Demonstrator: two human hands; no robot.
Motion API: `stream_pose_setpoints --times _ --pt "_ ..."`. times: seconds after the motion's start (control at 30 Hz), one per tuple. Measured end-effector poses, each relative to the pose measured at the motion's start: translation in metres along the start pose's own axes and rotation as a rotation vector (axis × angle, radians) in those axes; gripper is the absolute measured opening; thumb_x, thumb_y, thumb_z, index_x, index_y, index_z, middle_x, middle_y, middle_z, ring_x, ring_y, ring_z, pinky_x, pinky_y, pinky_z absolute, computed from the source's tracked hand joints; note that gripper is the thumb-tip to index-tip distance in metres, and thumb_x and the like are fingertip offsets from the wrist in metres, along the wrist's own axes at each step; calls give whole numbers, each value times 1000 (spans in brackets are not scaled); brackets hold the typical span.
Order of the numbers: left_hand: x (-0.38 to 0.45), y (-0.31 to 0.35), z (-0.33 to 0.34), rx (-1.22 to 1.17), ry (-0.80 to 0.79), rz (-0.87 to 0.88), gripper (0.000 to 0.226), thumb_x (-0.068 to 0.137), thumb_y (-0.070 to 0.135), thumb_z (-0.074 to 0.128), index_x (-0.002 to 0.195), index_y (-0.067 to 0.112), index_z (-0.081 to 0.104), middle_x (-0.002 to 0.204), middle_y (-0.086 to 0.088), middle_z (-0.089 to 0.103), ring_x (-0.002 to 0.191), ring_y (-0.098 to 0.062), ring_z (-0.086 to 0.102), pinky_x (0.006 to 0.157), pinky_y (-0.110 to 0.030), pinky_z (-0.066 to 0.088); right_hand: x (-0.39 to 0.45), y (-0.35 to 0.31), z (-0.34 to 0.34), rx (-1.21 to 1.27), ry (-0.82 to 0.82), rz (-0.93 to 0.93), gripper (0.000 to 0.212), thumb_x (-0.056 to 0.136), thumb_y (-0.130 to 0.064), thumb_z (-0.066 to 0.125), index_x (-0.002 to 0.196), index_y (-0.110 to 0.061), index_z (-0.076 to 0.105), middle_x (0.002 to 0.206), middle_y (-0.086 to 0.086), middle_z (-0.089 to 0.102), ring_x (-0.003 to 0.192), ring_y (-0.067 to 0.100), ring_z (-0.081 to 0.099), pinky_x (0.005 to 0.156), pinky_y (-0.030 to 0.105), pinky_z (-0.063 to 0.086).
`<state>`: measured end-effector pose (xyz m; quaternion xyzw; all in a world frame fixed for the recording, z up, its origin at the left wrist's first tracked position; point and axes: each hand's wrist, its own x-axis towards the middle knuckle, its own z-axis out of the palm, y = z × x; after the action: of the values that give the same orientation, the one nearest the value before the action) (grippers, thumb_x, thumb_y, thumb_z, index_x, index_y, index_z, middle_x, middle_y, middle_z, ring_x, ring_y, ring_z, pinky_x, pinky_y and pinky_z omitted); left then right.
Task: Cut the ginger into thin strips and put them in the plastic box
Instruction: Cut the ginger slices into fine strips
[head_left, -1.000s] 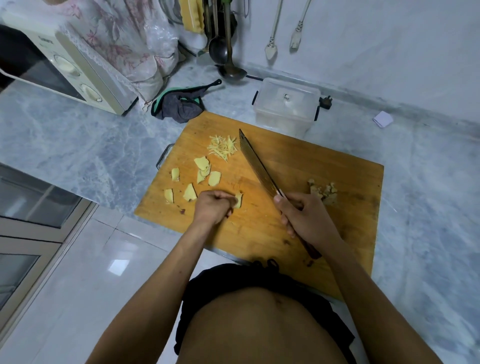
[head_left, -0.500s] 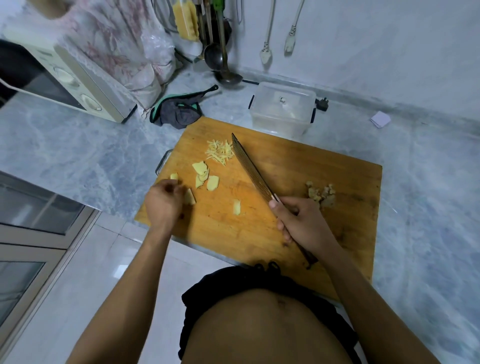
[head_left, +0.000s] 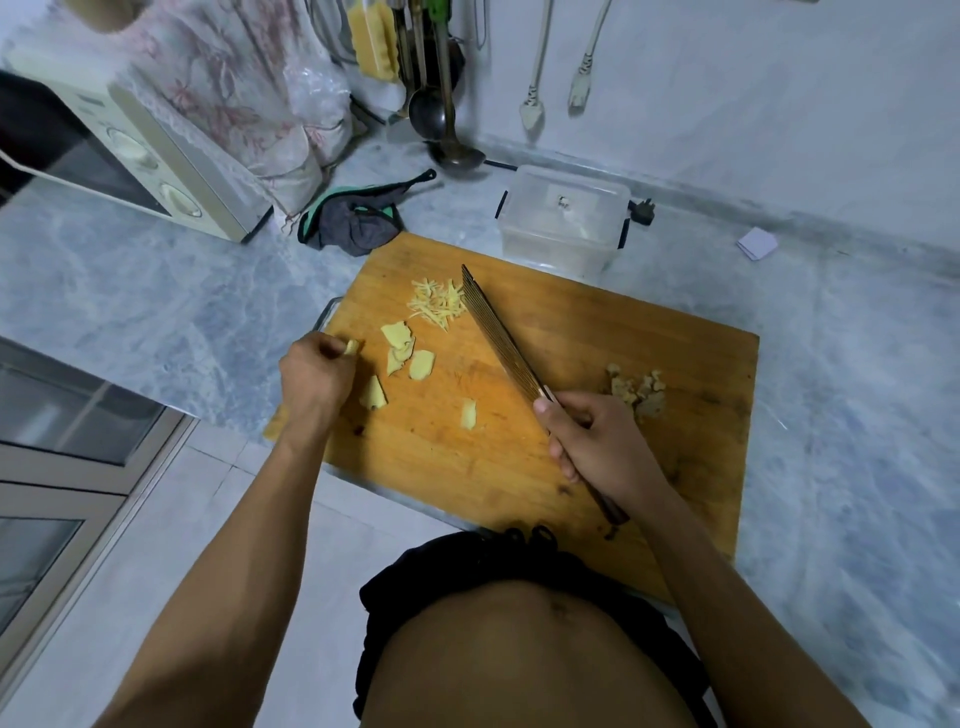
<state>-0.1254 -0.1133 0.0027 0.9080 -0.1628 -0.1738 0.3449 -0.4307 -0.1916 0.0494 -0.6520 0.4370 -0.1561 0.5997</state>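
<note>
Several pale yellow ginger slices (head_left: 400, 353) lie on the wooden cutting board (head_left: 597, 332). Left hand (head_left: 311, 371) fingers pinch one slice; right hand (head_left: 597, 441) grips the long knife (head_left: 504, 343), beside thin ginger strips (head_left: 436, 304).

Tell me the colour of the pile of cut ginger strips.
Pale yellow, seen in the head view: ginger strips on the cutting board.
</note>
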Motion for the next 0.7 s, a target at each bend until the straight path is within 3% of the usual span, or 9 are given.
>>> stream_pose_setpoints --times 0.07,0.13,0.2,0.27,0.4,0.5,0.6,0.7 --pt "-21 7 0 -97 -43 17 16 79 14 76 92 22 69 80 4 69 67 -12 64 65 -30 56 -2 0 -2 -4 14 4 20 101 -35 58 96 -21 71 62 8 62 46 19 52 45 29 46" --pt "-49 10 9 -193 -186 29 21 79 13 80 98 21 73 80 5 71 71 -9 65 64 -22 52 -4 1 -5 -5 30 6 23 101 -35 58 99 -17 72 62 8 62 46 18 52 45 29 46" --pt "-74 11 26 -220 -315 35 17 79 11 81 92 21 76 85 5 73 79 -8 66 72 -13 49 -6 2 -7 -1 47 12 25 101 -34 58 97 -15 72 62 9 62 46 19 52 45 29 46" --pt "-90 11 44 -173 -361 13 10 79 14 81 85 20 75 83 5 73 77 -8 66 67 -4 45 -8 4 -8 11 58 20 28 101 -34 58 94 -11 72 60 7 61 47 20 53 45 29 46" --pt "-96 12 63 -99 -362 -41 4 81 20 79 79 20 76 80 2 74 74 -17 70 66 -18 50 -15 9 -10 2 59 12 28 101 -36 57 95 -13 72 60 5 61 45 18 54 45 26 45" --pt "-95 12 66 -41 -334 20 2 82 16 77 81 16 79 83 5 73 69 -3 62 57 -1 37 -21 13 -10 2 59 14 26 101 -35 57 98 -15 72 60 6 60 45 16 53 46 27 46" --pt "-97 13 65 4 -317 60 8 84 13 75 78 16 78 79 6 70 66 1 58 56 3 33 -26 14 -10 8 46 13 23 102 -34 57 90 -19 70 60 6 60 46 17 52 48 30 45" --pt "-98 12 69 51 -293 76 17 85 17 73 70 23 75 77 5 72 70 -10 65 65 -16 47 -30 14 -10 -2 26 -8 26 102 -33 57 78 -25 65 60 8 60 46 19 51 49 34 45"
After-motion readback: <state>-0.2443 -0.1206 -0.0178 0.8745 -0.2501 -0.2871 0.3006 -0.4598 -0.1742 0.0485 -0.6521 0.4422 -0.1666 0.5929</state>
